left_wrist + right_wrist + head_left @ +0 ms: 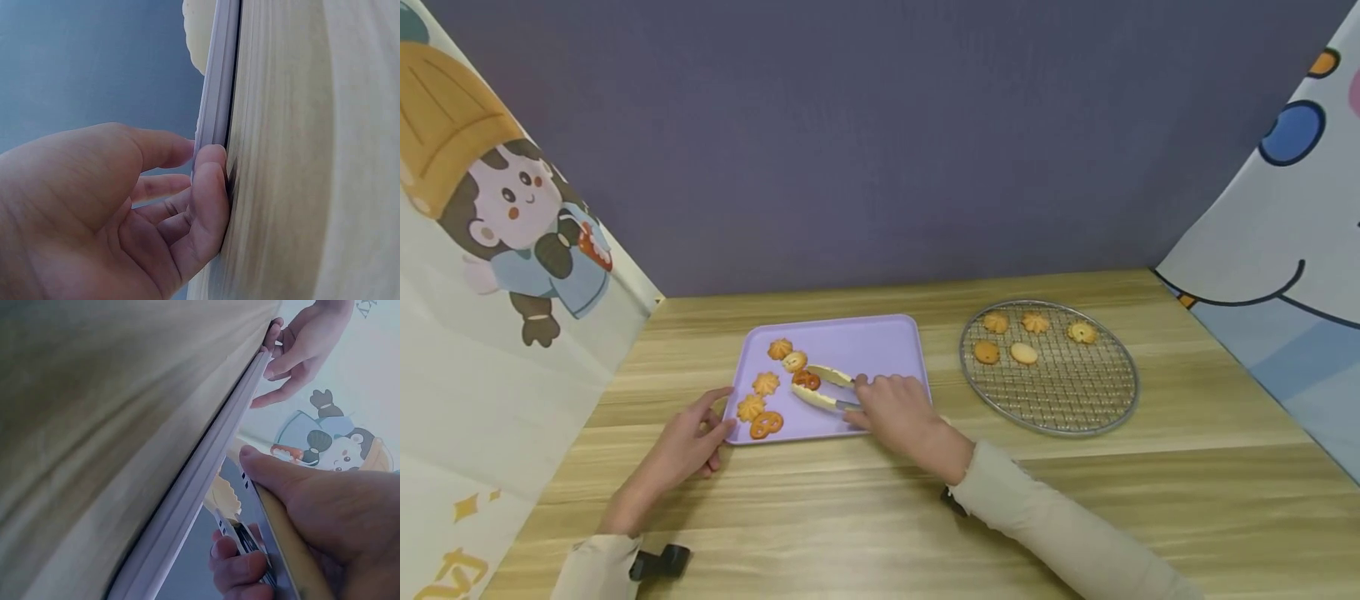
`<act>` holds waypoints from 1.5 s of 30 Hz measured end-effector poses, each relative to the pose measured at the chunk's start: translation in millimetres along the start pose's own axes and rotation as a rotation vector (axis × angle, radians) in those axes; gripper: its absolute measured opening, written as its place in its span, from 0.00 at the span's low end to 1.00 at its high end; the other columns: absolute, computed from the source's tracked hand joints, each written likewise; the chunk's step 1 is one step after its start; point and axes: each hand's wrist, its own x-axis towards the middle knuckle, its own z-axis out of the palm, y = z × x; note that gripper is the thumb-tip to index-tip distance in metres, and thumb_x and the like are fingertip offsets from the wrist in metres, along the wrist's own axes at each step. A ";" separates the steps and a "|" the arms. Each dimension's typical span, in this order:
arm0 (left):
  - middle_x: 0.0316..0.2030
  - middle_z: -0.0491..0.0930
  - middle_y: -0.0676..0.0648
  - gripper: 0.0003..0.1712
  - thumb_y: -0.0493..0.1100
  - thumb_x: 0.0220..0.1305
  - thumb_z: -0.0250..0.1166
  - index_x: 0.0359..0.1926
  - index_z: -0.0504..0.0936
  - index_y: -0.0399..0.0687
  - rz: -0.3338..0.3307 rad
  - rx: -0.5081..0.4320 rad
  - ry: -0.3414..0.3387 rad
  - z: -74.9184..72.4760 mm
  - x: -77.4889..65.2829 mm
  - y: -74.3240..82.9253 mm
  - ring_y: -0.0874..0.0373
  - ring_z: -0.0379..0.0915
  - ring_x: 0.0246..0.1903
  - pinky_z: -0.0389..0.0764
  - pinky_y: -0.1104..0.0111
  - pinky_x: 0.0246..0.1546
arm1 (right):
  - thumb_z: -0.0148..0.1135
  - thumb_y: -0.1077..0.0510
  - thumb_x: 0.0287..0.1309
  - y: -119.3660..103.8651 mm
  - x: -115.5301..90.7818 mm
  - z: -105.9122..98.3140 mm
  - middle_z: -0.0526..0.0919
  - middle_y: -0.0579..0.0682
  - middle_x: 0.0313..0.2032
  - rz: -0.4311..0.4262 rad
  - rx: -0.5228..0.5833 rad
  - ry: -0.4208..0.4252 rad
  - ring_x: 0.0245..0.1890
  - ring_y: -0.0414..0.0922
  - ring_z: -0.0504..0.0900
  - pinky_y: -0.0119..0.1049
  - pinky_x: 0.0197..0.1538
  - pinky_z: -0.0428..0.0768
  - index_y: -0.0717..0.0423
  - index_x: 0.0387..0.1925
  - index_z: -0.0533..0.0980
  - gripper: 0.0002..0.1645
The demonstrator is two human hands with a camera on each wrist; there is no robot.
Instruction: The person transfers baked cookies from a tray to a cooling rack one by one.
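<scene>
On the lilac tray (872,346), several cookies lie toward the left side. My right hand (898,417) grips a pair of tongs (820,402) with pale tips, thumb and fingers on opposite arms. Those tips stand on either side of a small pretzel cookie (807,380). A round pale cookie (794,361) sits right behind it, and a second pretzel cookie (766,425) is near the tray's front edge. My left hand (688,442) pinches the front left corner of the tray; in the left wrist view the thumb is at the rim (215,94) and curled fingers lie against its outside.
A round wire rack (1052,396) stands to the right of the tray, with several cookies in its back part, among them a pale oval one (1024,353). Both stand on a wooden table (850,508). A dark panel (887,150) rises behind, with printed sheets at both sides.
</scene>
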 end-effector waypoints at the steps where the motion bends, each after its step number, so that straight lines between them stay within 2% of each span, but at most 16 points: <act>1: 0.27 0.76 0.43 0.30 0.34 0.71 0.58 0.71 0.61 0.36 0.002 -0.001 0.000 0.2 0.1 -0.2 0.56 0.75 0.14 0.80 0.63 0.11 | 0.65 0.36 0.60 0.1 -0.2 -0.1 0.82 0.51 0.23 -0.006 -0.002 0.009 0.18 0.45 0.78 0.33 0.15 0.73 0.60 0.49 0.81 0.33; 6: 0.26 0.75 0.43 0.31 0.33 0.71 0.58 0.71 0.61 0.35 0.001 -0.005 -0.010 1.1 0.3 -0.3 0.56 0.75 0.14 0.80 0.62 0.11 | 0.66 0.37 0.60 4.4 -1.1 -2.6 0.77 0.47 0.19 -0.025 0.022 0.003 0.16 0.43 0.74 0.32 0.15 0.72 0.58 0.40 0.81 0.27; 10: 0.27 0.76 0.43 0.31 0.34 0.72 0.58 0.72 0.61 0.36 -0.001 -0.004 -0.016 0.9 0.5 1.0 0.55 0.75 0.14 0.80 0.62 0.11 | 0.65 0.37 0.61 10.6 -0.2 -5.8 0.73 0.45 0.18 -0.046 0.035 -0.029 0.16 0.42 0.72 0.31 0.16 0.71 0.58 0.38 0.81 0.26; 15: 0.27 0.75 0.42 0.31 0.34 0.72 0.58 0.72 0.60 0.36 -0.009 -0.011 -0.020 -0.7 0.6 2.7 0.55 0.75 0.14 0.81 0.62 0.12 | 0.65 0.38 0.62 19.5 0.6 -6.4 0.74 0.45 0.18 -0.077 0.042 -0.037 0.16 0.40 0.71 0.29 0.15 0.69 0.58 0.42 0.81 0.26; 20: 0.28 0.75 0.42 0.31 0.35 0.72 0.58 0.72 0.60 0.37 -0.010 -0.016 -0.018 -1.5 1.3 3.1 0.55 0.75 0.15 0.81 0.62 0.12 | 0.63 0.37 0.63 27.6 -2.1 -8.5 0.77 0.46 0.19 -0.100 0.016 0.006 0.15 0.38 0.70 0.27 0.14 0.67 0.59 0.48 0.80 0.29; 24: 0.28 0.76 0.42 0.31 0.34 0.72 0.58 0.72 0.61 0.37 -0.011 -0.020 -0.014 -1.5 0.9 2.8 0.55 0.75 0.15 0.81 0.62 0.12 | 0.63 0.37 0.63 32.4 -6.7 -13.5 0.77 0.47 0.19 -0.122 -0.009 0.051 0.14 0.39 0.69 0.29 0.13 0.66 0.58 0.48 0.80 0.29; 30: 0.27 0.75 0.42 0.31 0.34 0.72 0.58 0.72 0.60 0.37 -0.016 -0.016 -0.016 -1.7 0.4 3.2 0.55 0.75 0.15 0.81 0.62 0.12 | 0.63 0.36 0.62 42.2 -19.3 -24.0 0.78 0.48 0.20 -0.133 -0.062 0.107 0.13 0.40 0.70 0.32 0.11 0.65 0.57 0.50 0.79 0.30; 35: 0.27 0.75 0.42 0.31 0.34 0.72 0.58 0.72 0.61 0.37 -0.026 -0.008 -0.013 -2.1 -0.5 4.3 0.55 0.75 0.15 0.81 0.63 0.12 | 0.62 0.35 0.62 51.7 -31.7 -32.2 0.78 0.49 0.19 -0.133 -0.091 0.145 0.11 0.38 0.66 0.28 0.10 0.60 0.57 0.54 0.79 0.33; 39: 0.27 0.75 0.42 0.30 0.35 0.73 0.58 0.72 0.60 0.38 -0.030 -0.010 -0.012 -2.5 -1.1 3.9 0.55 0.75 0.15 0.81 0.63 0.12 | 0.63 0.34 0.61 60.0 -40.0 -36.7 0.78 0.49 0.19 -0.144 -0.123 0.193 0.10 0.37 0.64 0.27 0.10 0.57 0.56 0.53 0.79 0.33; 45: 0.27 0.75 0.42 0.30 0.37 0.74 0.57 0.72 0.60 0.39 -0.030 -0.016 -0.016 -2.7 -0.7 2.8 0.55 0.75 0.15 0.81 0.63 0.13 | 0.63 0.35 0.61 73.0 -51.4 -43.7 0.78 0.49 0.19 -0.148 -0.116 0.188 0.11 0.36 0.63 0.26 0.11 0.56 0.57 0.54 0.80 0.33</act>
